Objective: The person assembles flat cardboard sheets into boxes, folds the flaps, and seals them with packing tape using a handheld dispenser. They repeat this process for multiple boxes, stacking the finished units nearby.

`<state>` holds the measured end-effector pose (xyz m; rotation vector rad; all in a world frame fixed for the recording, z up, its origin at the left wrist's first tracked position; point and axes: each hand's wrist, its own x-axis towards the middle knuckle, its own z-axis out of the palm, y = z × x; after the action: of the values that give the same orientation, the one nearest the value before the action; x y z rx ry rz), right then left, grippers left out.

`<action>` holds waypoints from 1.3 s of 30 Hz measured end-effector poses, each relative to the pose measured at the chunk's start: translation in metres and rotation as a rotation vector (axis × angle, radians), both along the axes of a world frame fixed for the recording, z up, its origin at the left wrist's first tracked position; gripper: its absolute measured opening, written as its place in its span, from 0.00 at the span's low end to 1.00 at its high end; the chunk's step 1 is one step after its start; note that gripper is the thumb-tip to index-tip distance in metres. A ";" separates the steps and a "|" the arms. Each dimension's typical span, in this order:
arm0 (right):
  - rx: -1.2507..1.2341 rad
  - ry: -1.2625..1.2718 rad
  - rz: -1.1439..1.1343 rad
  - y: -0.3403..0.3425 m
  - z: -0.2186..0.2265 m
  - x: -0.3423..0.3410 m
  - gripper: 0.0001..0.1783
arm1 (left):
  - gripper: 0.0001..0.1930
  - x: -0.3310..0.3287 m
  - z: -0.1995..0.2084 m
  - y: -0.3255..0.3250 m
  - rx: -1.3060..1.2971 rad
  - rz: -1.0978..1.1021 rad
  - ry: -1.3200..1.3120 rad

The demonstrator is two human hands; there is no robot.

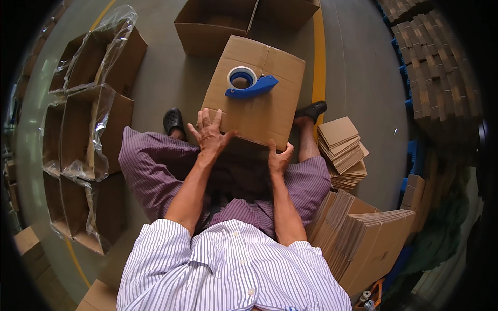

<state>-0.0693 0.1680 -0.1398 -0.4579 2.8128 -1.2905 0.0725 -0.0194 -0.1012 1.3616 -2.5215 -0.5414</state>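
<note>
A closed cardboard box (254, 116) stands in front of me between my legs. On its top lies a blue tape dispenser (252, 88) with a roll of tape (241, 78) in it. My left hand (210, 136) rests at the box's near left corner, fingers spread over its edge and thumb out along the near side. At the near right corner, my right hand (280, 159) grips the box, its thumb up against the near edge. The undersides of the right hand's fingers are partly hidden.
Open cardboard boxes (116, 111) lined with clear plastic stand in a row at left. Beyond my box is a larger open carton (207, 39). Flat cardboard pieces (342, 147) and bundled flattened cartons (371, 243) lie at right. Tall cardboard stacks (436, 67) stand farther right.
</note>
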 end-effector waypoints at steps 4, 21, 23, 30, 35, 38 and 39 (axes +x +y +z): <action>0.171 -0.367 0.086 0.020 0.003 -0.029 0.33 | 0.48 0.006 0.003 -0.011 -0.136 -0.111 -0.067; -0.065 -0.143 0.242 0.032 0.014 -0.034 0.35 | 0.44 0.047 -0.019 -0.071 0.379 -0.211 0.488; -0.075 -0.147 0.269 0.037 0.016 -0.036 0.25 | 0.40 0.057 -0.026 -0.078 0.680 -0.127 0.598; -0.272 -0.282 0.248 0.045 -0.008 -0.031 0.17 | 0.32 0.063 -0.056 -0.071 1.092 0.134 0.969; -0.248 -0.306 0.294 0.047 -0.014 -0.032 0.15 | 0.40 0.061 -0.060 -0.051 1.229 0.314 1.180; -0.127 -0.289 0.316 0.052 -0.020 -0.045 0.15 | 0.42 0.056 -0.051 -0.049 1.208 0.192 1.144; -0.085 -0.285 0.339 0.051 -0.020 -0.048 0.16 | 0.43 0.057 -0.055 -0.050 1.187 0.201 1.139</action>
<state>-0.1176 0.2191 -0.1600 -0.6607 2.3344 -1.2867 0.1298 -0.0698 -0.1560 0.9538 -1.0302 -2.1504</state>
